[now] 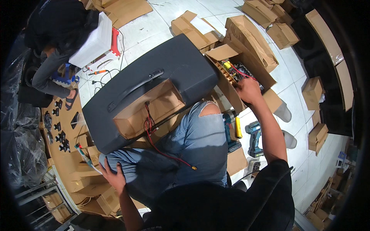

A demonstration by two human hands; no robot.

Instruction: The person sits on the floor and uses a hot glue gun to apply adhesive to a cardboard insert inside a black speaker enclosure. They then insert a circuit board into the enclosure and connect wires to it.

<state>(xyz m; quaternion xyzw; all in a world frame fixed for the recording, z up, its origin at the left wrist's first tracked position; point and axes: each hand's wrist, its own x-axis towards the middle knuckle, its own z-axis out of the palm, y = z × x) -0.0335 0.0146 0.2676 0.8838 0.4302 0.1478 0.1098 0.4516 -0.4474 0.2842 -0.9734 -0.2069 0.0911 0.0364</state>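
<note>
Inside the open cardboard box (246,65) at the person's right, the right hand (248,90) reaches among small parts and red wires; its fingers are hidden, so I cannot tell if it grasps something. Beside this box, a black speaker cabinet (154,88) leans on the person's knees, with a red wire (162,152) hanging from its opening. The left hand (112,177) rests loosely on the left knee, holding nothing. Two cordless drills (252,136) stand on the floor near the right arm.

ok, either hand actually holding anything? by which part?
Left hand rests flat on the knee, holding nothing. Right hand reaches into the cardboard box; any hold there cannot be told.
</note>
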